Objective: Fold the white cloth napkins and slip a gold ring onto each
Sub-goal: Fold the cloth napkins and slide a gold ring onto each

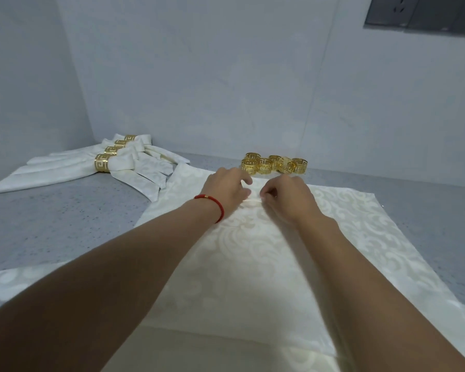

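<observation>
Grey speckled desk (65, 218) carries it all. A white damask napkin (253, 264) lies spread flat across the near part, ready for folding. At the far left four finished napkins (73, 167) lie stacked out of the way, each ringed. The left hand (226, 191) and right hand (287, 200) both pinch a small pleat at its far middle, seemingly starting the gather. Loose gold rings (274, 165) wait just beyond, within reach.

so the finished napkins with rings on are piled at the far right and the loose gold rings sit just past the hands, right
Not quite. The head view shows the finished napkins piled at the far left, not the right. The loose gold rings do sit just past both hands.
</observation>
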Demonstrator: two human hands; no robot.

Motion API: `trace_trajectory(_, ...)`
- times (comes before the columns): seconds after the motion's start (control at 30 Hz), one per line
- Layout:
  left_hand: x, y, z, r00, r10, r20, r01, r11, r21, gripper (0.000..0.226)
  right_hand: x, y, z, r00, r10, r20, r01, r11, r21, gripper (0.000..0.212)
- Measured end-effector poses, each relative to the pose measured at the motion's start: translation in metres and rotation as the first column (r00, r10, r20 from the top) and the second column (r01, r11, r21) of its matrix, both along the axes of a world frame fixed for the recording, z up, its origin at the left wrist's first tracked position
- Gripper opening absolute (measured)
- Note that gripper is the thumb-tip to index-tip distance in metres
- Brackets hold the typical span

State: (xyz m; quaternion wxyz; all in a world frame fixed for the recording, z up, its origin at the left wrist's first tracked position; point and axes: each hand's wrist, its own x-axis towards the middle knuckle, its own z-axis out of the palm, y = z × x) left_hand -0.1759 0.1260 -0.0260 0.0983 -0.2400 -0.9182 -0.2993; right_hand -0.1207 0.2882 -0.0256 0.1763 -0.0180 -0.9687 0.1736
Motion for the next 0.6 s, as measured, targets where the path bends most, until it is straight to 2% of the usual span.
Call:
trace_trajectory(0.03,0.001,0.002,-0.001,1.000,0.030,0.010,-0.030,0.999,0.029,0.020,0.002,0.000,-0.003,0.999,-0.020,-0.032,0.020,1.000,-0.023,0.018)
trace_trajectory(0.13,0.004,0.008,-0.004,0.998,0.064,0.028,-0.063,0.998,-0.012,0.021,0.002,-0.003,-0.010,0.999,-0.023,-0.032,0.023,1.000,-0.002,0.010)
trace_trajectory(0.2,0.005,0.009,-0.004,0.998,0.066,0.016,-0.065,0.995,-0.075,0.008,0.000,-0.003,-0.011,0.999,-0.029,-0.031,0.030,0.999,0.013,0.010)
trace_trajectory(0.3,0.012,0.009,0.001,0.991,0.041,-0.125,-0.070,0.970,-0.233,0.013,0.001,-0.005,-0.007,0.997,-0.035,-0.067,0.037,0.999,0.021,0.009)
trace_trajectory(0.4,0.019,0.009,0.007,0.977,-0.019,-0.213,-0.055,0.940,-0.336,0.015,0.003,-0.009,0.000,0.994,-0.030,-0.107,0.053,0.974,0.221,0.011)
trace_trajectory(0.47,0.023,0.009,0.007,0.966,-0.046,-0.256,-0.060,0.917,-0.393,0.026,0.004,-0.015,0.008,0.998,-0.036,-0.052,0.053,0.923,0.381,0.016)
trace_trajectory(0.53,0.029,0.008,0.010,0.951,-0.065,-0.301,-0.082,0.889,-0.450,0.035,0.004,-0.021,0.014,0.998,-0.055,0.022,0.040,0.899,0.436,0.021)
trace_trajectory(0.6,0.032,0.007,0.013,0.955,-0.086,-0.282,-0.065,0.871,-0.486,0.037,0.004,-0.022,0.018,0.993,-0.078,0.092,0.031,0.903,0.429,0.023)
